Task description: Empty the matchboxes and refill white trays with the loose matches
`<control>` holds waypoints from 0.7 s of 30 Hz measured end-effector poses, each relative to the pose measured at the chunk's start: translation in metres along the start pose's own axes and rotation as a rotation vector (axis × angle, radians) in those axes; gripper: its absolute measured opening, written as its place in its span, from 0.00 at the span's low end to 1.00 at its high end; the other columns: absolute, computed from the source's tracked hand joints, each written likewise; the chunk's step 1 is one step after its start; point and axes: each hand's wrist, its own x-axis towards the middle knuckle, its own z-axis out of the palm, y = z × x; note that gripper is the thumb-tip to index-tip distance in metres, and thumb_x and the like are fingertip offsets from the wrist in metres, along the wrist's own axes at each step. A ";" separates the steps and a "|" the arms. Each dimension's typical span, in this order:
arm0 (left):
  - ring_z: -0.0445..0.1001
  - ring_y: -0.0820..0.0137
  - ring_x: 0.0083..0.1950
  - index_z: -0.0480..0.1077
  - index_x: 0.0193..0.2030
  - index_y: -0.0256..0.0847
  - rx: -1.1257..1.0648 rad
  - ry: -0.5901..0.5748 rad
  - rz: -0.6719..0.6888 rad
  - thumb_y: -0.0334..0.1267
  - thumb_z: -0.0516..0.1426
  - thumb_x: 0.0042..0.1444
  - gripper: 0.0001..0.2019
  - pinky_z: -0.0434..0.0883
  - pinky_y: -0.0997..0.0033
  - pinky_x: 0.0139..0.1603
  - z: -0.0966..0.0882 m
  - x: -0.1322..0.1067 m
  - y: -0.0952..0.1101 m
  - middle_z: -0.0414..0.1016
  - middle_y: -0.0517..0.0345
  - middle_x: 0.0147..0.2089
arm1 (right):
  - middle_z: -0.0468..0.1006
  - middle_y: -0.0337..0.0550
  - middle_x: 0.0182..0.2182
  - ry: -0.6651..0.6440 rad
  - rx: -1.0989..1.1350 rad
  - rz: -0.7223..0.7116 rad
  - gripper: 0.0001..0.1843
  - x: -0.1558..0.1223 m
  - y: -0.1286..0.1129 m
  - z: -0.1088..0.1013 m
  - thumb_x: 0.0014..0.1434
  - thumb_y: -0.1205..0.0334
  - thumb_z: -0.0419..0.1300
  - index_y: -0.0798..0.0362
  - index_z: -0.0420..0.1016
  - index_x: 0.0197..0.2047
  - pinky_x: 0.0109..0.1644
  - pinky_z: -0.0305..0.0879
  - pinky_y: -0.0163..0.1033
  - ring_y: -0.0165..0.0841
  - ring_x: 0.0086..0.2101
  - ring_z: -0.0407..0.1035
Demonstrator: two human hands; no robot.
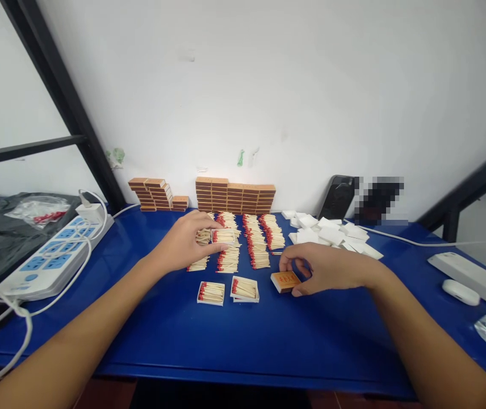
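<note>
My left hand (192, 238) pinches a small white matchbox tray (222, 237) with matches in it, held over the rows of loose matches. Between the thumb and fingers of my right hand (317, 266) is an orange matchbox (286, 280), low over the blue table or resting on it; I cannot tell which. Two filled spots lie nearer to me: a tray of red-tipped matches (211, 292) on the left, and a filled tray (245, 288) that appears stacked on another. Loose matches (256, 244) lie in several rows behind them.
Stacked matchboxes (243, 197) stand along the wall, with a second stack (153, 194) to their left. White empty-looking trays (328, 232) are heaped at right, before a black phone (337, 197). A power strip (55, 255) with cables lies left; a white oval case (461, 292) right.
</note>
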 end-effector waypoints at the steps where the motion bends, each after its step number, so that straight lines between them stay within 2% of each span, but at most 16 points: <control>1: 0.79 0.60 0.48 0.81 0.49 0.43 -0.004 -0.004 -0.005 0.54 0.69 0.60 0.19 0.76 0.57 0.50 0.001 0.000 0.001 0.83 0.52 0.47 | 0.78 0.41 0.36 0.011 0.018 -0.007 0.21 -0.001 0.000 -0.002 0.51 0.48 0.73 0.46 0.80 0.47 0.36 0.63 0.40 0.39 0.36 0.73; 7: 0.79 0.60 0.48 0.82 0.51 0.45 -0.109 -0.075 -0.004 0.51 0.70 0.59 0.18 0.76 0.56 0.52 0.003 -0.003 0.015 0.84 0.53 0.47 | 0.76 0.40 0.33 0.091 0.093 0.002 0.21 -0.002 0.002 -0.010 0.55 0.46 0.72 0.47 0.81 0.47 0.35 0.63 0.40 0.38 0.34 0.71; 13: 0.78 0.61 0.48 0.83 0.47 0.46 -0.297 -0.120 0.007 0.50 0.72 0.56 0.16 0.75 0.58 0.51 0.011 -0.009 0.056 0.82 0.54 0.45 | 0.77 0.39 0.31 0.122 0.023 0.065 0.21 0.003 0.008 -0.008 0.53 0.45 0.72 0.48 0.80 0.45 0.33 0.61 0.40 0.36 0.31 0.70; 17: 0.75 0.59 0.49 0.83 0.44 0.47 -0.290 -0.204 0.137 0.50 0.74 0.53 0.16 0.72 0.54 0.56 0.031 -0.021 0.080 0.80 0.53 0.45 | 0.77 0.39 0.31 0.159 0.004 0.071 0.21 0.004 0.008 -0.008 0.52 0.44 0.73 0.48 0.80 0.44 0.33 0.60 0.40 0.36 0.31 0.70; 21: 0.74 0.55 0.53 0.81 0.39 0.45 -0.218 -0.275 0.267 0.46 0.74 0.49 0.13 0.68 0.48 0.61 0.044 -0.028 0.090 0.79 0.51 0.49 | 0.77 0.40 0.31 0.174 0.018 0.083 0.22 0.003 0.007 -0.009 0.53 0.42 0.72 0.47 0.79 0.44 0.32 0.60 0.40 0.37 0.31 0.69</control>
